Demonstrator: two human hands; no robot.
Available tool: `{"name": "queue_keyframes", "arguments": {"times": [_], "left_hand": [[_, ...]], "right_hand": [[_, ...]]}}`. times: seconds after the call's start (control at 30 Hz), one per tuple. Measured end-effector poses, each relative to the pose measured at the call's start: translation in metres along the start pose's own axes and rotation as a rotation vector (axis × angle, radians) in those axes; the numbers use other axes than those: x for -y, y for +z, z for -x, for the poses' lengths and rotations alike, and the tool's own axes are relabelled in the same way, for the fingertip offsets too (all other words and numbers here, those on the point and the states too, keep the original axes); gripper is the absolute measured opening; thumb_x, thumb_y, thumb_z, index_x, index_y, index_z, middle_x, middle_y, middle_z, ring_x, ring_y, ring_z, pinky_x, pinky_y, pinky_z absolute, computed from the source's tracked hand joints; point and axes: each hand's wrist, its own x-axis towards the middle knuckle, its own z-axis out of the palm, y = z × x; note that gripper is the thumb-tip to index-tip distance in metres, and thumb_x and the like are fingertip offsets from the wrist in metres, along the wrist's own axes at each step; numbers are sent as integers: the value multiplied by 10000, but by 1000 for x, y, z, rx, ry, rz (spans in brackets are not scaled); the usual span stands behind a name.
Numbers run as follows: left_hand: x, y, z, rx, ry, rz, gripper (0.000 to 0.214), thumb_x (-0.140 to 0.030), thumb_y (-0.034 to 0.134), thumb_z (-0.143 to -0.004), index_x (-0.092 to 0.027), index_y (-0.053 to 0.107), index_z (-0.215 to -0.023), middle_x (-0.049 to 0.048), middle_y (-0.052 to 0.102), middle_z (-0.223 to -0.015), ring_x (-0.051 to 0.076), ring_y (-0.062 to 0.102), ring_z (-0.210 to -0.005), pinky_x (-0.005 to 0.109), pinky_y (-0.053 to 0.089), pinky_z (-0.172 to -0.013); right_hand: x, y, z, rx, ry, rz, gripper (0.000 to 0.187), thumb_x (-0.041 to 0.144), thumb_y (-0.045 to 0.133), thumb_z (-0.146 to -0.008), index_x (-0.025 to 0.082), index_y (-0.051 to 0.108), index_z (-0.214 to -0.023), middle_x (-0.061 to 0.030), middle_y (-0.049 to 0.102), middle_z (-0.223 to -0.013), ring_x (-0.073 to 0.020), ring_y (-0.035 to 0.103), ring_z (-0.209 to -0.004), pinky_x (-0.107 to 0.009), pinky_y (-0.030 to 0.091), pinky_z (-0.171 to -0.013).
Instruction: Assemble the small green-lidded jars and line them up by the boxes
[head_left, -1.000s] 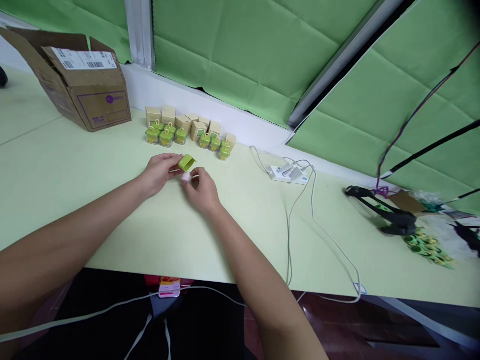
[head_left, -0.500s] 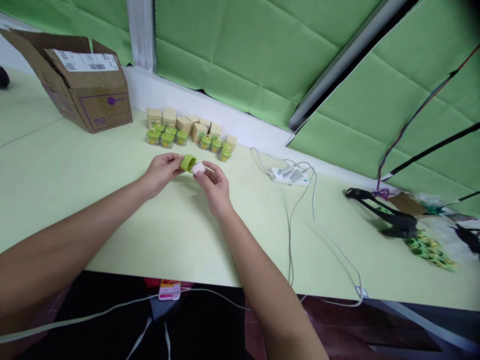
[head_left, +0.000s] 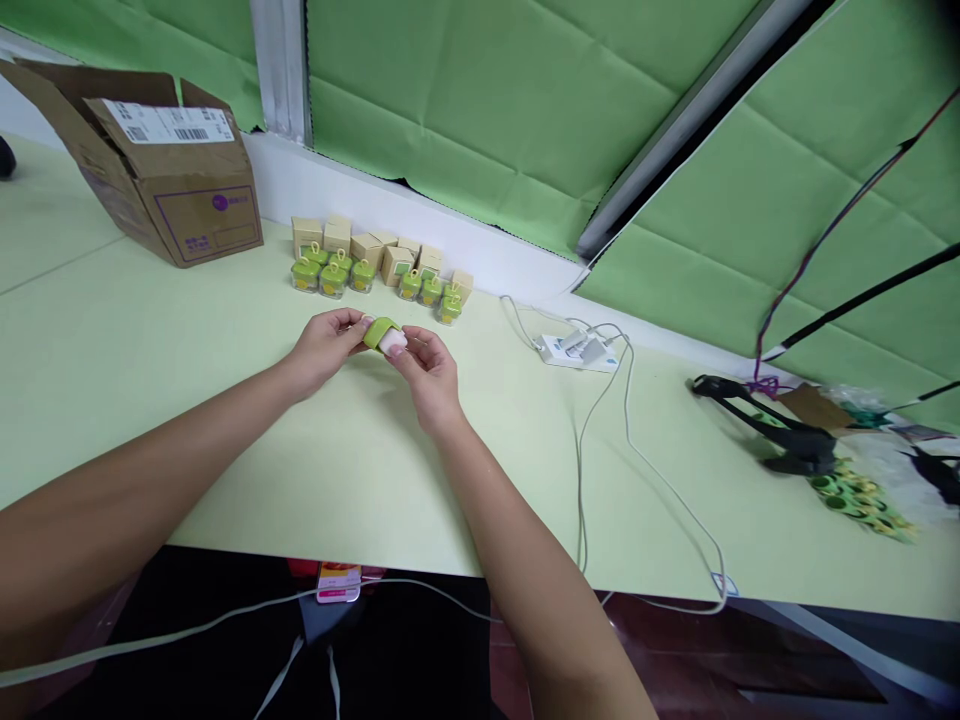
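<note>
lime-green plastic [head_left: 379, 331], pinkish-white wad [head_left: 392, 342]

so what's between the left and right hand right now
in the head view, a curved green plastic piece and a small white piece sit between the left hand and right hand, held up by both hands

From my remote seat, the grip itself is hard to read. The left hand [head_left: 324, 350] and right hand [head_left: 427, 375] cover parts of the green strip [head_left: 380, 332], and the fingers hide much of the pale lump [head_left: 392, 342], so I can't tell how the two meet. Behind the grip, the small jars [head_left: 334, 278] are too small for me to make out their contents. Far right of the grip, the green-and-yellow heap [head_left: 859, 498] is blurred. Left of it, the carton label [head_left: 169, 122] is unreadable, and a dark object [head_left: 5, 158] is cut off by the picture's edge.
</note>
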Motion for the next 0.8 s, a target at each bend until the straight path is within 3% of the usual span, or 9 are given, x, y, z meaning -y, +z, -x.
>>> {"name": "queue_keyframes", "arguments": {"times": [0.23,0.47,0.6,0.8], "left_hand": [[0,-1,0,-25,-14,-7,395,-500,878,-741,-153,737,-865,64,739,-934,186,687,-915,391,572,-1010],[5,-4,-4,-1,-25,41,354,-459,862,-768,-144,739,-874,59,750,-970,179,698,-942,390,568,-1033],[6,-4,-5,-10,-39,55,342,-447,857,-772,-143,739,-873,57,748,-970,172,697,-937,386,567,-1032],[4,-4,-3,16,3,55,428,-522,893,-718,-162,734,-887,43,735,-947,158,684,-900,367,573,-999]], "right_hand": [[2,1,1,-38,10,22,505,506,844,-718,227,637,-1084,-64,723,-1109,-186,706,-985,-403,596,-988],[10,2,3,-110,62,-100,378,401,813,-725,245,619,-1009,1,659,-1055,-143,692,-893,-356,629,-883],[11,1,2,-136,37,-38,457,352,824,-702,254,620,-1098,3,678,-989,-131,666,-825,-294,604,-766],[7,0,-2,-151,28,-28,443,412,859,-681,229,637,-1017,-17,738,-942,-155,688,-855,-320,606,-830]]}}
